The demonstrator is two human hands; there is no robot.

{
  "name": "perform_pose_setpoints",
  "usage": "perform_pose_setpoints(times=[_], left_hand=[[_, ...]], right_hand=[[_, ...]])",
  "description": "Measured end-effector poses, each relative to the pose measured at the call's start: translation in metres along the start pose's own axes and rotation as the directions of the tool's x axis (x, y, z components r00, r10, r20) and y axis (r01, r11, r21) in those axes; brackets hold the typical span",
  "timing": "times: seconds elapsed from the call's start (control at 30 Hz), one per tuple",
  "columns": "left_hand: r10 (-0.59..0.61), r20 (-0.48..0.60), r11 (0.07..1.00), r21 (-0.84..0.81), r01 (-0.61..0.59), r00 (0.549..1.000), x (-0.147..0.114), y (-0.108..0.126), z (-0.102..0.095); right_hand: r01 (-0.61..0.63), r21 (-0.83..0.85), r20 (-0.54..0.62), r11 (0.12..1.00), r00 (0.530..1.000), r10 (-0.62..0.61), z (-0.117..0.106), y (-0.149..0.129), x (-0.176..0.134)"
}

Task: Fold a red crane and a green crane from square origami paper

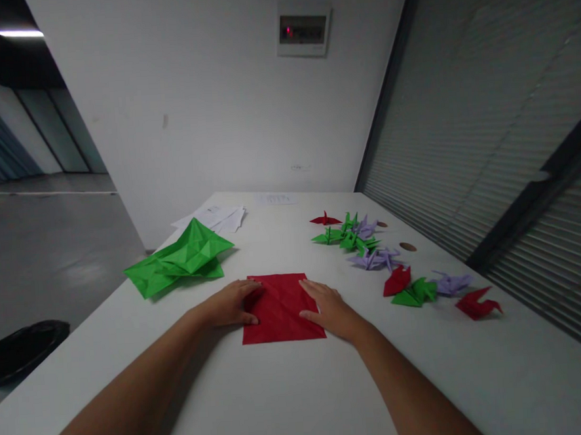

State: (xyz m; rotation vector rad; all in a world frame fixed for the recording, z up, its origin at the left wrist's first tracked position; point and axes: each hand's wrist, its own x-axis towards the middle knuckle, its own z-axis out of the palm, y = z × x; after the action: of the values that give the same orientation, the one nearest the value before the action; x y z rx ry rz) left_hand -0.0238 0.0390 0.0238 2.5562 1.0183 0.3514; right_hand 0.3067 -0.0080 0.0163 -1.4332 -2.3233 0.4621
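Red origami paper (282, 310), roughly square and marked with faint creases, lies flat at the middle of a white table (277, 402), straight ahead of the person. Being square, it has no clear long axis; its near and far edges run crosswise, its sides point away toward the wall (215, 117). The left hand (234, 304) rests over its left edge and the right hand (333, 308) over its right, fingers loosely extended, thumbs on the sheet; both press lightly, neither clenched around anything. At far left, beside the table, stands a black-lined bin (51, 326), its contents too dark to make out. On the right, a red paper crane (477, 306) sits nearest in a line of red, green and purple cranes (353, 242) stretching away. Creased green paper (189, 256) peaks upward on the left. Beyond lie loose white sheets (216, 217); a breaker box (303, 31) with a red light hangs on the wall.
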Motion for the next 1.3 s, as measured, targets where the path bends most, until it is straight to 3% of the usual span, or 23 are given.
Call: perform_pose_setpoints(times=[0.67,0.97,1.13,1.3], left_hand=[[-0.052,0.154,0.998,-0.028,0.057,0.987,0.003,-0.011,-0.002],[-0.006,-0.111,0.999,0.031,0.009,0.994,0.010,0.001,0.013],[0.024,-0.156,0.998,0.059,-0.015,0.988,0.011,0.002,0.019],[0.049,-0.188,0.998,-0.020,-0.054,0.981,0.008,0.006,0.017]], right_hand=[[0.040,-0.159,-0.005,0.987,0.999,-0.041,-0.001,0.003,0.002],[0.045,-0.090,-0.057,0.995,0.997,-0.051,0.002,-0.002,0.005],[0.079,-0.090,-0.103,0.993,0.991,-0.088,0.005,-0.007,0.008],[0.174,-0.050,-0.212,0.983,0.960,-0.181,0.006,-0.005,0.011]])
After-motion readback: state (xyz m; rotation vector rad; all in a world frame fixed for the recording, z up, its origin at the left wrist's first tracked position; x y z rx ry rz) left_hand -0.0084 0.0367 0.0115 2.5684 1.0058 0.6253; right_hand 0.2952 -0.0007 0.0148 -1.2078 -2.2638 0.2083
